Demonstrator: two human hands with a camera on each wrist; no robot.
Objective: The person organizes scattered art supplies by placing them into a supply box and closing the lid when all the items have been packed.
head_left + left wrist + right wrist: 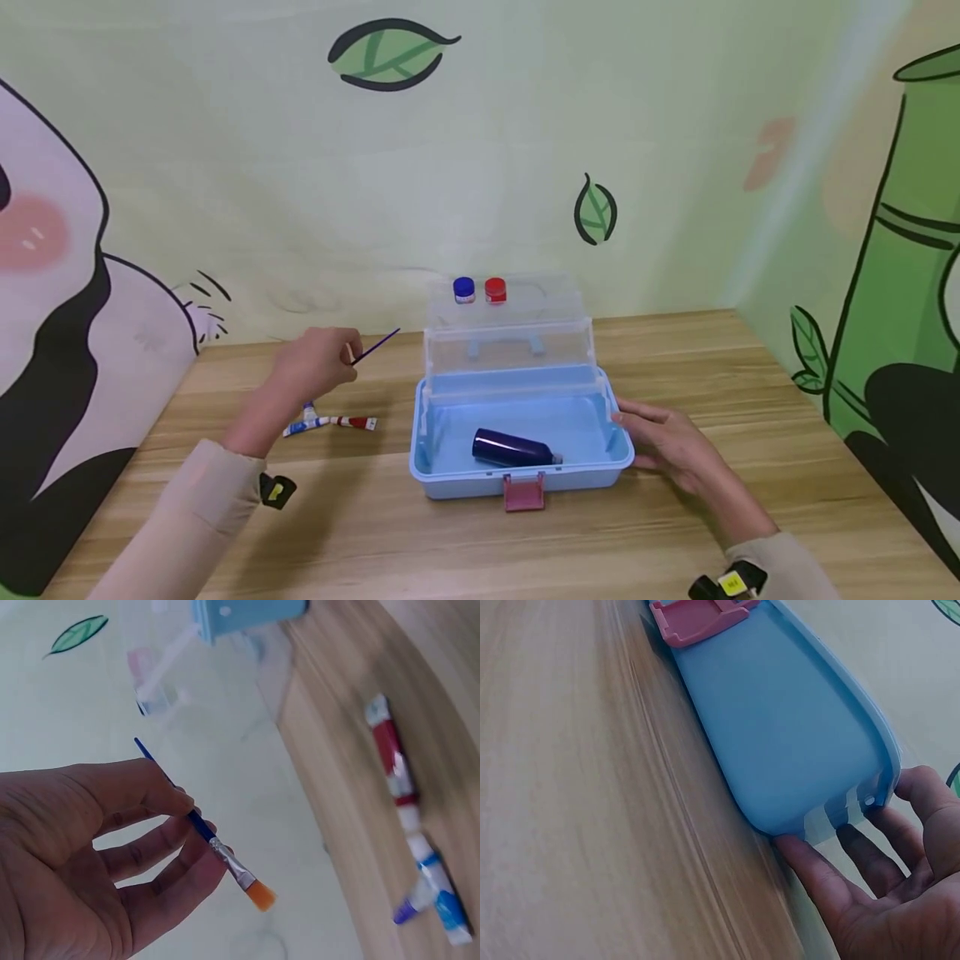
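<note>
My left hand (318, 362) pinches a thin blue paintbrush (201, 825) between thumb and fingers, raised above the left part of the table. The brush has a silver ferrule and orange bristles (261, 895). At the right end of a light blue plastic box (521, 482), my right hand (667, 437) grips the rim and end wall, its fingertips spread over that side. The box's clear lid (510, 354) stands raised at the back, and a pink latch (523, 493) hangs at the front. Inside lies a dark blue bottle (512, 448) on its side.
Left of the box lie a red paint tube (352, 422), a blue paint tube (303, 427) and a purple-capped tube (412, 902), close together. A blue-lidded jar (464, 290) and a red-lidded jar (495, 290) show at the raised lid. A printed backdrop (517, 150) borders the table behind.
</note>
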